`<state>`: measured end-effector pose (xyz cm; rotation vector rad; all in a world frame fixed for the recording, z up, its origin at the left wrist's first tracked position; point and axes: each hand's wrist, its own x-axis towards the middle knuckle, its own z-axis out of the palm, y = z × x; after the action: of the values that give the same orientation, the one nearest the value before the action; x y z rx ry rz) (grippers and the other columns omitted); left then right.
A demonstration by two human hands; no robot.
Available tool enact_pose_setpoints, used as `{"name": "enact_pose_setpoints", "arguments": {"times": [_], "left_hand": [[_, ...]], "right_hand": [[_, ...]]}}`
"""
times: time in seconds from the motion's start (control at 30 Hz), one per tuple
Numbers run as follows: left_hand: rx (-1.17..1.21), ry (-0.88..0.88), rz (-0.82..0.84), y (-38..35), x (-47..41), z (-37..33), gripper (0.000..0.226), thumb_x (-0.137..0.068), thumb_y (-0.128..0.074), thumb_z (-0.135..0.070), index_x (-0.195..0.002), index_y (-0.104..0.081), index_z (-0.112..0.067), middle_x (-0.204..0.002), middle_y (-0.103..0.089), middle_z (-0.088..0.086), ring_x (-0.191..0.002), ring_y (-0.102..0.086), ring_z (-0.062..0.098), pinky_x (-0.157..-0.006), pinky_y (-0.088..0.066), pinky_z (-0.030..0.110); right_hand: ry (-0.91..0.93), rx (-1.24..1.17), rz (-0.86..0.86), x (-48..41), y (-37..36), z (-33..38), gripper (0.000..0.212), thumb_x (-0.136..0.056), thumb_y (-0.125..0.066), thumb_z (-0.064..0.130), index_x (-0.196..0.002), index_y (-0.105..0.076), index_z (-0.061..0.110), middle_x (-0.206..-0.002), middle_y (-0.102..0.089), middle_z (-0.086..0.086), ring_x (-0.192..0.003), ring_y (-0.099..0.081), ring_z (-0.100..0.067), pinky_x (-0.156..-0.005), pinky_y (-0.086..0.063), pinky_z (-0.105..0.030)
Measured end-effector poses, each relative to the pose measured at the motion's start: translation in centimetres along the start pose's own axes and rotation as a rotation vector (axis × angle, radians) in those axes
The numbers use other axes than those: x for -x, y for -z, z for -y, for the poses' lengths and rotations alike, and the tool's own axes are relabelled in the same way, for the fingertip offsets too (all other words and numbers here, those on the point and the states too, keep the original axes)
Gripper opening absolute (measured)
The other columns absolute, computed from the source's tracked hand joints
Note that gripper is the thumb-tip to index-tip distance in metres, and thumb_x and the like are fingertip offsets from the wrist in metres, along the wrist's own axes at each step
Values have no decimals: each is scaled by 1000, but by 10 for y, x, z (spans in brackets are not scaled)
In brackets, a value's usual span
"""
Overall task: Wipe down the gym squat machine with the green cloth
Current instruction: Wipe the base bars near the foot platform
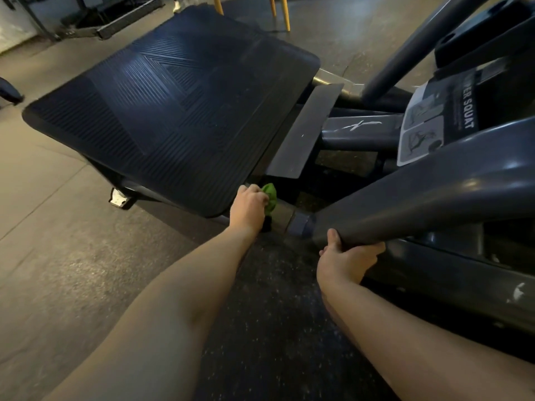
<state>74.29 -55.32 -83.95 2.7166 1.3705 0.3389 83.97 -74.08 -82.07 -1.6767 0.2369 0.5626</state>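
Left hand (249,209) is clenched on the green cloth (269,196), bunched up, pressing it against the metal tube (282,217) just under the near corner of the footplate (170,111). Only a small wad of cloth shows past the fingers; the rest is hidden in the hand.

Right hand (346,260) grasps the lower edge of the big grey arm (428,198) of the squat machine, thumb on top, fingers wrapped underneath. Grip is closed on that arm, not on the cloth.

Footplate: large, dark, ribbed rubber, tilted, takes up most of upper left. Grey flat bracket (304,131) sits beside its right edge. Tube ends in a grey collar (302,224) touching the arm's tip.

Label (434,120) on the frame to the right reads "SQUAT", with exercise diagrams beside the text.

Floor (58,256): grey tiles on the left, speckled black mat under the forearms. Yellow legs (285,11) stand at the top, behind the footplate. Small metal foot (118,198) visible under the footplate's left side.
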Motion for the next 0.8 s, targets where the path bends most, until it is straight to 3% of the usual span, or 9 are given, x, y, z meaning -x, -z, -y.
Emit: {"name": "enact_pose_setpoints", "arguments": {"times": [0.07, 0.23, 0.37, 0.5, 0.6, 0.8], "left_hand": [[20, 62, -28, -2, -1, -7, 20, -98, -61, -10, -109, -77, -13, -115, -63, 2, -108, -48, 26, -88, -49, 36], [47, -33, 4, -15, 40, -12, 20, -96, -62, -9, -109, -77, -11, -118, -62, 5, -109, -49, 27, -92, -52, 45], [121, 6, 8, -16, 58, -17, 22, -99, -59, -11, -114, -75, -14, -124, -59, 2, -113, -47, 25, -90, -53, 43], [97, 57, -49, -2, 20, -4, 21, -98, -60, -13, -108, -78, -16, -115, -62, 4, -110, -50, 26, -89, -52, 44], [42, 178, -74, 3, -15, 13, 20, -99, -59, -13, -104, -79, -13, -110, -62, 4, -104, -49, 25, -78, -51, 40], [29, 10, -94, -25, 26, -30, 23, -91, -65, -4, -110, -75, -12, -122, -64, 6, -113, -53, 28, -92, -53, 40]], "right_hand": [[16, -28, 5, -3, -1, -2, 84, -83, -80, 25, -139, -22, 47, -141, -46, -6, -116, -62, -32, -90, -58, -52], [-60, -155, 26, -7, 1, -3, 86, -84, -80, 21, -141, -23, 50, -143, -43, -2, -119, -59, -31, -94, -57, -53], [-118, -207, 29, 0, -1, 0, 90, -83, -80, 18, -140, -21, 54, -145, -40, -1, -127, -53, -32, -101, -52, -55], [-102, -220, 52, 0, 2, 4, 89, -84, -79, 15, -142, -22, 52, -140, -42, 1, -124, -56, -32, -99, -54, -54], [-31, -155, 67, 0, 3, 1, 89, -85, -77, 15, -147, -21, 45, -143, -42, -4, -123, -57, -33, -97, -55, -52], [-57, -161, 57, -1, 3, 1, 89, -84, -80, 19, -142, -21, 52, -143, -42, -2, -121, -58, -33, -97, -55, -55]]}}
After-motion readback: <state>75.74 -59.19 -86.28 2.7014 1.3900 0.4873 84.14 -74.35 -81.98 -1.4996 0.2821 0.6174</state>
